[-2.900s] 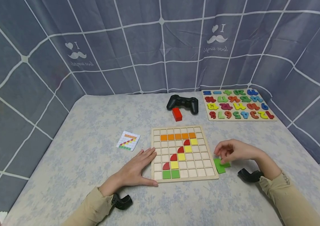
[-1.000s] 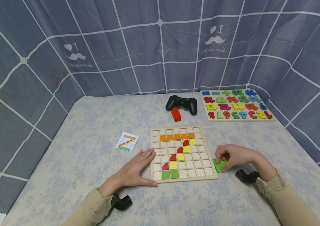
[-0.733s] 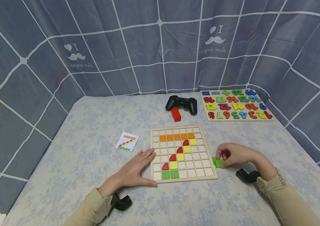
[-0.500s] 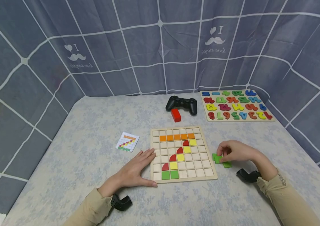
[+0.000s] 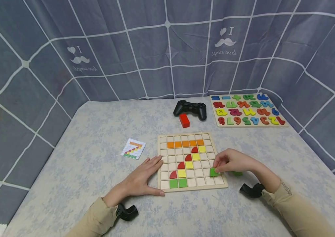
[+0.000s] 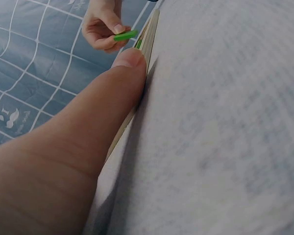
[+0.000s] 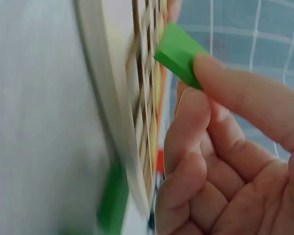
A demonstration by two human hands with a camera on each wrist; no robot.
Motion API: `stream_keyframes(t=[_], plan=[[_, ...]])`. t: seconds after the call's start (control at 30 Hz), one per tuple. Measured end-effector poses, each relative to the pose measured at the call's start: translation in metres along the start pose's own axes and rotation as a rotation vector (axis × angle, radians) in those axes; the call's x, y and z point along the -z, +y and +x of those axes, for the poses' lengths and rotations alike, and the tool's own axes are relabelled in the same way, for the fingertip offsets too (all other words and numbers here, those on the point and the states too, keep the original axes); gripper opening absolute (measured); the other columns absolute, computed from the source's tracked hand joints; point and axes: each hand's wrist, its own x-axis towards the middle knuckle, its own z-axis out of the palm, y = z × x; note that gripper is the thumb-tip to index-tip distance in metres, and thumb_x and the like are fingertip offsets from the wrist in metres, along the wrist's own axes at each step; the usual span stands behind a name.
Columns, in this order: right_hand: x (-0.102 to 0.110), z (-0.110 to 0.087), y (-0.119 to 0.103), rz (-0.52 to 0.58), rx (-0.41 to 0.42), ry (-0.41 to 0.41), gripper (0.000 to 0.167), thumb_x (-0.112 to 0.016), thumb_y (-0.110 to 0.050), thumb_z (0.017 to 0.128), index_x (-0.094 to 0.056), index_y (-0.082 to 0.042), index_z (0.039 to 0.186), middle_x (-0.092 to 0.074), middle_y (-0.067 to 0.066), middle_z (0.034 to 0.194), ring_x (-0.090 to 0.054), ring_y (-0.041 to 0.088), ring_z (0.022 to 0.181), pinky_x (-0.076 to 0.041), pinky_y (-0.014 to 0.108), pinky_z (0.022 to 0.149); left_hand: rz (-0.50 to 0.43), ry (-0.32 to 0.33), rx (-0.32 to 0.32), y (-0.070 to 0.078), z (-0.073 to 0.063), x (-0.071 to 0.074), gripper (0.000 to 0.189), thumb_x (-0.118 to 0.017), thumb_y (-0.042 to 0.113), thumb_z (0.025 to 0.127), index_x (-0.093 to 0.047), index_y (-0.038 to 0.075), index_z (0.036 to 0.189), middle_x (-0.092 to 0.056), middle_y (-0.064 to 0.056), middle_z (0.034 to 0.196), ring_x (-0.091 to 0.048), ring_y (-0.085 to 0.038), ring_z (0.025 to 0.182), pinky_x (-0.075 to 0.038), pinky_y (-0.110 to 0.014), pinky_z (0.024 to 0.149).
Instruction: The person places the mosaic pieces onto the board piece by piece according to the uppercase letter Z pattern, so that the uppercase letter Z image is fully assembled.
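My right hand [image 5: 235, 160] pinches a green square tile [image 5: 214, 172] between thumb and fingers, over the right side of a wooden grid board [image 5: 193, 189]. In the right wrist view the same tile [image 7: 179, 55] is raised off the grid. My left hand [image 5: 141, 177] lies with fingers straight on the board's left edge. The board carries an orange row [image 5: 185, 144], a diagonal of red quarter-circles [image 5: 180, 165] with yellow squares [image 5: 189, 165], and two green squares [image 5: 178, 183] in the bottom row. Loose green tiles [image 5: 237, 173] lie right of the board, partly hidden by my right hand.
Left of the board lies a pattern card [image 5: 133, 148]. Behind the board are a black game controller [image 5: 190, 109] and a red block [image 5: 184, 120]. A number puzzle board [image 5: 248, 110] lies at the back right. A grid-patterned curtain [image 5: 143, 49] surrounds the table.
My right hand shifted among the loose green tiles, spreading them, then took one and moved left with it over the board. My left hand stayed in place.
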Motion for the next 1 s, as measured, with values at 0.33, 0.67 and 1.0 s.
stream_keyframes(t=[0.33,0.67,1.0], plan=[[-0.038,0.036,-0.030,-0.064,0.032,-0.013,0.005,-0.071,-0.017,0.084,-0.071,-0.013,0.085,-0.063,-0.008,0.070,-0.055,0.008,0.063,-0.048,0.021,0.058,-0.011,0.005,-0.009,0.000,0.000,-0.001,0.108,-0.064,0.070,0.072,-0.025,0.005,0.149,-0.016,-0.006,0.156,-0.011,-0.018,0.142,-0.007,-0.033,0.117],[-0.054,0.040,-0.040,-0.177,0.103,0.016,0.008,-0.073,-0.012,0.080,-0.073,-0.020,0.077,-0.058,-0.014,0.072,-0.052,0.004,0.062,-0.047,0.022,0.057,-0.014,0.005,0.000,0.000,0.000,0.000,0.109,-0.063,0.071,0.071,-0.024,0.005,0.149,-0.015,-0.006,0.156,-0.010,-0.017,0.143,-0.006,-0.032,0.117],[-0.040,0.027,-0.027,-0.133,0.033,0.051,0.007,-0.074,-0.019,0.081,-0.067,-0.020,0.080,-0.053,-0.008,0.067,-0.048,0.009,0.061,-0.041,0.022,0.055,-0.008,0.009,-0.011,0.000,-0.001,0.000,0.109,-0.065,0.070,0.071,-0.025,0.004,0.149,-0.016,-0.007,0.156,-0.012,-0.018,0.142,-0.007,-0.034,0.117]])
